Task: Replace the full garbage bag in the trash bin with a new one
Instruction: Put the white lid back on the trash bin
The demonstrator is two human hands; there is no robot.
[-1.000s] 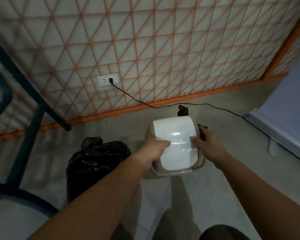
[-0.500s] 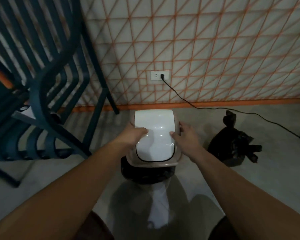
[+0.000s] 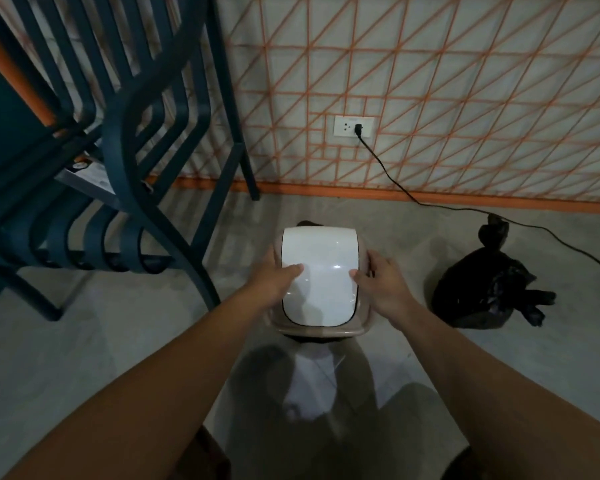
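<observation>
The trash bin's lid (image 3: 321,282), white swing flap in a beige frame, sits in the middle of the view over the bin. A strip of black bag liner (image 3: 317,338) shows under the frame's near edge. My left hand (image 3: 278,277) grips the lid's left side, thumb on the white flap. My right hand (image 3: 378,284) grips the right side the same way. A full, tied black garbage bag (image 3: 482,294) lies on the floor to the right, apart from the bin. The bin's body is hidden beneath the lid.
A dark teal metal chair (image 3: 125,133) stands close on the left, its leg near the bin. A black cord (image 3: 388,171) runs from the wall outlet (image 3: 353,126) along the floor past the tied bag. The tiled wall is just behind.
The view swung left: the tied bag now lies on my right and the chair came into view. Both hands kept their grip on the lid, now over the lined bin.
</observation>
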